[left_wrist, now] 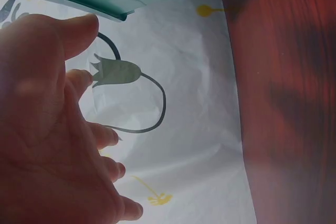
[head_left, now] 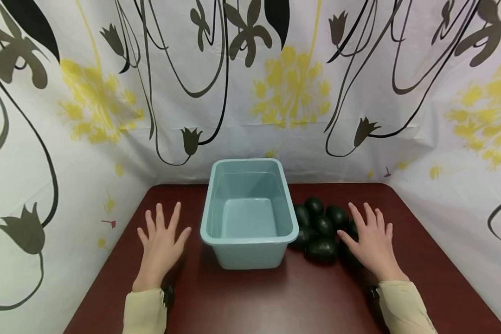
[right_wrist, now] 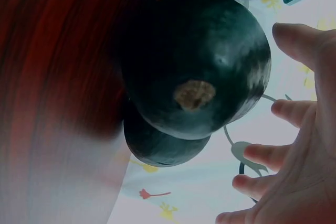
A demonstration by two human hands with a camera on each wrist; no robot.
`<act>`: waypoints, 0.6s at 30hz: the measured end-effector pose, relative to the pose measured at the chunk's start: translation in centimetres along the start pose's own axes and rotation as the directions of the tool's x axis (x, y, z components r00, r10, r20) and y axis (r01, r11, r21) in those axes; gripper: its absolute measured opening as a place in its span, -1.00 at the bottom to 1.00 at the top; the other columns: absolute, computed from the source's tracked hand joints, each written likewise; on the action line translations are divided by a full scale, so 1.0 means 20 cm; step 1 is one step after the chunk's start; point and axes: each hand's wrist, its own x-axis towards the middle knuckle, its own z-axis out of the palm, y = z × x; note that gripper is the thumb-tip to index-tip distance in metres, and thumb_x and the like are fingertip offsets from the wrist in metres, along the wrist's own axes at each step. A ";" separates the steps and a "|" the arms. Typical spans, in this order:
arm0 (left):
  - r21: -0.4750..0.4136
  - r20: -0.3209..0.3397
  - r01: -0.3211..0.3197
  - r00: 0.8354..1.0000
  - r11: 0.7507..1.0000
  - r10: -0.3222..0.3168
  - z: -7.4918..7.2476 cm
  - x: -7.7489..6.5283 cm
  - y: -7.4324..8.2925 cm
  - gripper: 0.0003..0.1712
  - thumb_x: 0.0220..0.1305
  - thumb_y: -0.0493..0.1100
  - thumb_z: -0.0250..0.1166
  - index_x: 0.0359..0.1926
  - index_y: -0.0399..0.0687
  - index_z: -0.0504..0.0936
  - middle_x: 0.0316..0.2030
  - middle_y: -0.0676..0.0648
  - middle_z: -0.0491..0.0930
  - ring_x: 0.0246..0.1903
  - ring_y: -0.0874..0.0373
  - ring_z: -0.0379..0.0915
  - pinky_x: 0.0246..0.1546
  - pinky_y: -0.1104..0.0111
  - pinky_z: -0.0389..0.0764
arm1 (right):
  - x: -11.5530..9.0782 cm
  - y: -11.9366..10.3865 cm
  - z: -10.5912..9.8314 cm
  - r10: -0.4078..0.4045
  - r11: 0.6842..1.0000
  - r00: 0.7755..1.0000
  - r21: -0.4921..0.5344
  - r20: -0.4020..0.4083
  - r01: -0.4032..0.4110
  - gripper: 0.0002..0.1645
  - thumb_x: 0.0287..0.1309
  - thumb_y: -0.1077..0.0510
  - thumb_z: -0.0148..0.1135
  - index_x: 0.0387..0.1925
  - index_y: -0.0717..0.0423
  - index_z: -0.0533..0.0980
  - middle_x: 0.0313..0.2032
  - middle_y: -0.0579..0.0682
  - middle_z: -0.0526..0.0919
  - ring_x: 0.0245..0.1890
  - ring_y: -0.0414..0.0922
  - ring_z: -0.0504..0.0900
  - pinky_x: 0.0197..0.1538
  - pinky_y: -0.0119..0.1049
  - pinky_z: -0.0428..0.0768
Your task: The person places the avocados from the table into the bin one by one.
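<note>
A light blue plastic tub [head_left: 249,254] stands upright in the middle of the dark red table, its inside bare. To its right lies a cluster of dark green avocados [head_left: 321,250], several of them side by side. My left hand [head_left: 160,250] is spread left of the tub, holding nothing. My right hand [head_left: 373,243] hovers over the right edge of the cluster with fingers spread, partly hiding the avocados under it. In the right wrist view one avocado [right_wrist: 210,61] shows its brown stem end close to the palm, with another avocado [right_wrist: 163,145] behind it.
The dark red table [head_left: 250,301] has a wood-grain top. White cloth [head_left: 250,106] printed with grey and yellow flowers hangs behind the table and along both sides. Dark bands show at both wrists, below cream sleeves [head_left: 144,311].
</note>
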 end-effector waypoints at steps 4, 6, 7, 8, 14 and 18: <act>-0.030 -0.015 -0.005 1.000 1.000 0.004 -0.01 0.02 0.01 -0.13 0.49 0.26 0.05 0.63 0.30 -0.16 0.58 -0.24 -0.45 0.49 -0.33 -0.70 0.20 -0.51 -0.37 | 0.01 0.00 -0.01 0.000 1.000 1.000 0.004 -0.017 0.000 0.05 0.24 -0.20 0.35 0.59 -0.08 0.06 0.47 0.37 0.05 0.46 0.43 -0.11 0.20 0.62 -0.21; -0.065 -0.025 -0.005 1.000 0.998 0.003 -0.02 0.02 0.02 -0.12 0.49 0.26 0.05 0.63 0.29 -0.16 0.58 -0.23 -0.43 0.50 -0.33 -0.66 0.22 -0.49 -0.35 | 0.01 0.00 -0.02 0.003 1.000 1.000 0.012 -0.022 -0.003 0.05 0.24 -0.19 0.36 0.59 -0.09 0.05 0.47 0.37 0.05 0.46 0.43 -0.11 0.21 0.61 -0.19; -0.087 -0.032 -0.007 0.999 0.996 0.005 -0.03 0.02 0.03 -0.12 0.49 0.25 0.05 0.63 0.29 -0.17 0.58 -0.22 -0.41 0.50 -0.33 -0.64 0.23 -0.48 -0.34 | 0.01 0.01 -0.02 0.005 1.000 1.000 0.017 -0.026 -0.004 0.05 0.24 -0.18 0.36 0.59 -0.08 0.05 0.47 0.37 0.06 0.46 0.43 -0.10 0.21 0.61 -0.18; -0.113 -0.039 -0.011 0.999 0.994 0.006 -0.03 0.02 0.03 -0.12 0.49 0.25 0.05 0.63 0.29 -0.18 0.59 -0.21 -0.40 0.50 -0.32 -0.62 0.25 -0.47 -0.34 | 0.01 0.01 -0.03 0.006 1.000 1.000 0.022 -0.031 -0.005 0.05 0.24 -0.18 0.36 0.59 -0.09 0.05 0.47 0.37 0.06 0.46 0.42 -0.09 0.22 0.61 -0.17; -0.249 -0.063 -0.059 0.997 0.967 0.045 -0.06 0.03 0.10 -0.12 0.50 0.20 0.08 0.63 0.29 -0.19 0.60 -0.10 -0.33 0.53 -0.23 -0.54 0.32 -0.39 -0.27 | 0.01 0.01 -0.05 -0.014 0.999 0.999 0.052 -0.048 0.016 0.04 0.24 -0.11 0.38 0.59 -0.04 0.06 0.45 0.38 0.09 0.45 0.43 -0.04 0.23 0.57 -0.06; -0.302 -0.059 -0.110 0.994 0.947 0.096 -0.06 0.04 0.16 -0.13 0.51 0.18 0.09 0.63 0.30 -0.18 0.60 -0.02 -0.31 0.55 -0.13 -0.53 0.36 -0.34 -0.26 | 0.02 -0.02 -0.08 -0.043 0.995 0.998 0.085 -0.044 0.047 0.04 0.24 -0.09 0.39 0.59 -0.04 0.06 0.47 0.36 0.09 0.45 0.41 -0.01 0.20 0.54 0.06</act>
